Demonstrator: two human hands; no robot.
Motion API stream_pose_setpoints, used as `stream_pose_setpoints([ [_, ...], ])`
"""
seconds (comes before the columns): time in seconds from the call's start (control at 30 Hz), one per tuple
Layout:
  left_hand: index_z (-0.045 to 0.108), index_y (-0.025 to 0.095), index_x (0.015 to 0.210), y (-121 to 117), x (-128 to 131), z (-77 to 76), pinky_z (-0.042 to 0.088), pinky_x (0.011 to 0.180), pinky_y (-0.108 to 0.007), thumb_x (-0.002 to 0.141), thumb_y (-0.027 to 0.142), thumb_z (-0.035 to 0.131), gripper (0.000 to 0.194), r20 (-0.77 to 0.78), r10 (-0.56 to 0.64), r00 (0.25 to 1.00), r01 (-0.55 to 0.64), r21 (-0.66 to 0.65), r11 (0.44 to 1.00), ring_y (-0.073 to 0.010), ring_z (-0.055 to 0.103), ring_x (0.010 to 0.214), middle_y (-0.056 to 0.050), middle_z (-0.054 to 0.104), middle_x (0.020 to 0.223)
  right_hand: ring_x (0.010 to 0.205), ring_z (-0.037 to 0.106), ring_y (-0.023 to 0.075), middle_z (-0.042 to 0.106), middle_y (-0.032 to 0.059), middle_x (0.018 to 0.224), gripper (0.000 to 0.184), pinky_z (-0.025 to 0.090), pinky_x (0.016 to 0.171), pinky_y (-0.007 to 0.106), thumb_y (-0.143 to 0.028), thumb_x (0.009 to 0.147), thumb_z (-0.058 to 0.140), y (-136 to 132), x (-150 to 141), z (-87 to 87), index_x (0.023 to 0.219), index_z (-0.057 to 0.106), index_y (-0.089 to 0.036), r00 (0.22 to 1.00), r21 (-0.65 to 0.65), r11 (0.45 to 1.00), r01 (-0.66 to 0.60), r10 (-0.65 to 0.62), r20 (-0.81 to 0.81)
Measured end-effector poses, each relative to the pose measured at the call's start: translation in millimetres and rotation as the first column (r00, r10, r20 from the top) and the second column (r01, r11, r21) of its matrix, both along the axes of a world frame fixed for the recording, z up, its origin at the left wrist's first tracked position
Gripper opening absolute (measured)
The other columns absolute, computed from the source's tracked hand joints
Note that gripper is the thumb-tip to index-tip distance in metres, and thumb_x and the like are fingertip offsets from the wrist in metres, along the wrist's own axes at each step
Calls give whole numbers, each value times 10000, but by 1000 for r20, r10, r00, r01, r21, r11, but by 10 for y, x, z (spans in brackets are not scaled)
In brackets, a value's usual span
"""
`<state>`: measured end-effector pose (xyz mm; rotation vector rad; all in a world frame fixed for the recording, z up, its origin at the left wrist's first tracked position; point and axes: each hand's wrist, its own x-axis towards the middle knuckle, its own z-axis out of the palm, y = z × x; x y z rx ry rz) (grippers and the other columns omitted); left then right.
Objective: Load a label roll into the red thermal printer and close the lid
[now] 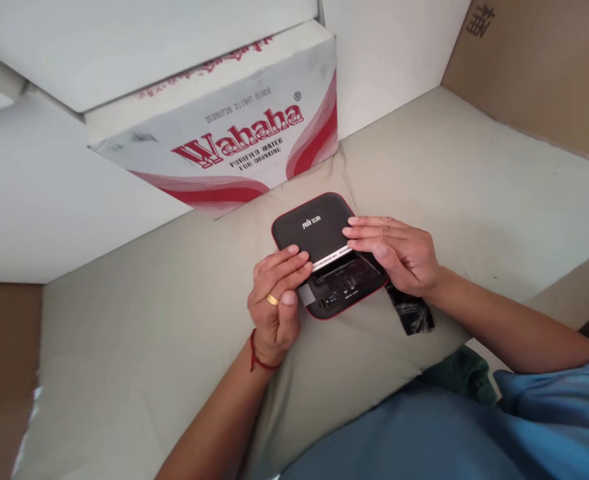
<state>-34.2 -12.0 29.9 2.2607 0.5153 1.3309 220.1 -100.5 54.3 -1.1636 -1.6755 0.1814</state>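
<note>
A flat black device [308,233] with rounded corners and a red edge lies on the cloth-covered surface. White lettering marks its upper part, and a white strip [331,257] with tiny print crosses its middle. Below the strip is a darker glossy section with small markings I cannot read. My left hand [277,300], with a gold ring and red wrist string, grips the device's left side, fingertips at the strip's left end. On the opposite side my right hand [397,253] holds the edge, fingers over the strip's right end and thumb bent beside them.
A piece of shiny black plastic [414,312] lies beneath my right wrist. Behind the device stands a white and red water carton [254,143] against white boxes [74,180]. Brown cardboard [539,67] rises at the back right. Pale cloth [139,333] covers the work surface.
</note>
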Motion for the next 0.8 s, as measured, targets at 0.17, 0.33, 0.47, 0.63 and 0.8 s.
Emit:
stream_pose_setpoints([
  [0.17,767,307,1311,44,-45,98,572,1159,-529,1101,244,571,295,-63,-65,996,63,-44,997,-258,715,1320,-43,815,1273,1356,738,277,830,100,1353,364,601,1145,521,-310,1112,517,-45,-12,-17,1308,820,-262,999,58,998,-27,25,29],
  [0.33,611,378,1553,31,-60,-7,365,1368,-607,1077,461,643,485,-15,-80,997,74,-250,965,-323,468,1625,-57,574,1666,1151,697,284,839,29,1172,358,588,991,521,-465,1082,521,-209,-43,6,1132,866,-385,989,137,990,9,-30,147],
  [0.47,203,502,1755,34,-14,-150,311,1417,-546,976,690,714,950,81,-129,988,153,-526,837,-330,166,1772,33,123,1909,926,633,237,732,54,892,350,551,824,439,-439,1083,533,-241,-41,36,1075,860,-315,984,187,982,-3,-30,175],
  [0.63,229,486,1754,23,9,-154,324,1414,-504,920,636,808,1026,229,-236,944,326,-745,581,-316,245,1754,14,205,1900,865,628,207,721,33,856,301,524,762,408,-357,1091,533,-224,-37,75,1061,819,-270,984,220,975,-35,-6,181],
  [0.8,327,518,1717,-47,17,-73,231,1442,-483,852,507,923,1051,320,-151,935,353,-808,472,-304,158,1775,40,209,1898,849,601,189,739,46,850,272,529,770,391,-319,1094,563,-250,-71,135,1016,788,-189,979,253,965,-74,22,201],
])
